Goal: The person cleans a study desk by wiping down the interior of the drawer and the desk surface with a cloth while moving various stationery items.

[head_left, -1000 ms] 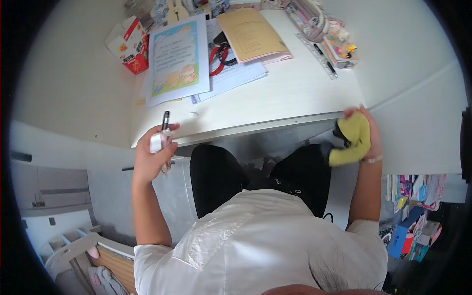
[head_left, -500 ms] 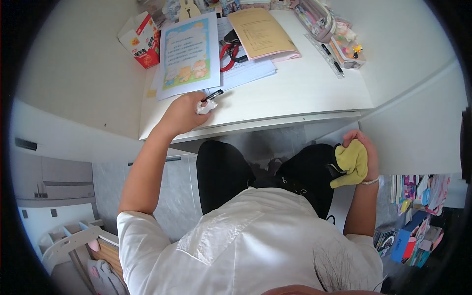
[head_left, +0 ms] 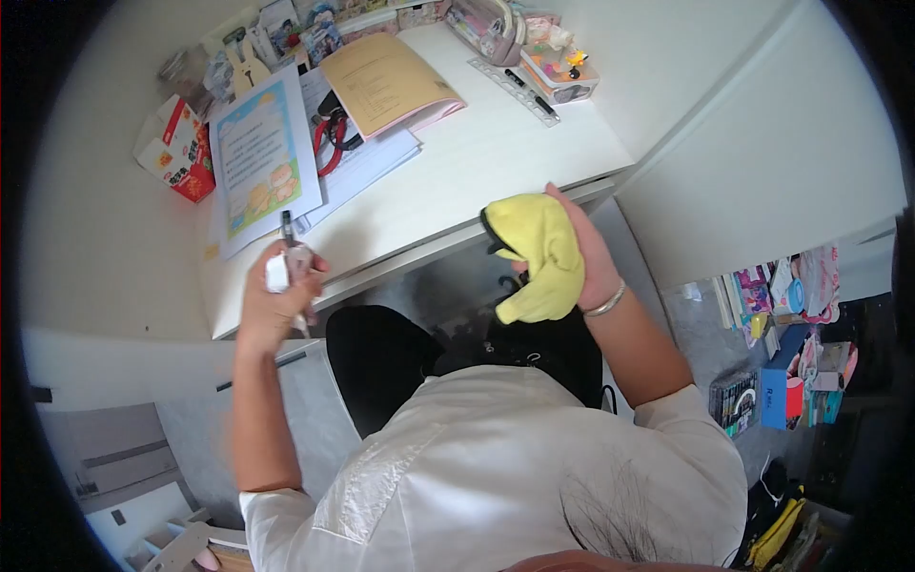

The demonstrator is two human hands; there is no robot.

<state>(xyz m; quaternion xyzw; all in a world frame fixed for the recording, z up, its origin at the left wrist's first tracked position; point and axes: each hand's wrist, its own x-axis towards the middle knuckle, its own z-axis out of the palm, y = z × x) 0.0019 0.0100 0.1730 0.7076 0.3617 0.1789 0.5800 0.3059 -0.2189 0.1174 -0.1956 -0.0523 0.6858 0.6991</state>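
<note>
My left hand point(head_left: 270, 310) is closed around a dark-capped pen point(head_left: 287, 227) and a small crumpled white piece point(head_left: 276, 274), perhaps tissue or paper. It hovers at the left part of the desk's front edge, just below the printed sheet point(head_left: 255, 153) with cartoon animals. A yellow cloth item point(head_left: 545, 253) with a black edge is gripped in my right hand point(head_left: 596, 253), above my lap near the desk's front edge. Its folds hide its exact kind, and some of my right fingers are behind it.
On the white desk point(head_left: 457, 176) lie a brown paper folder point(head_left: 386, 86), red-handled pliers or cutters point(head_left: 332, 143), a ruler point(head_left: 515, 91) with a black pen, and a pencil case point(head_left: 486, 29). A red-and-white carton point(head_left: 181, 157) stands left. Books and boxes sit on the floor at right.
My right hand has brought the yellow cloth up and leftward from beside my thigh. My left hand has come off the desktop with the pen and white piece. The view has turned right.
</note>
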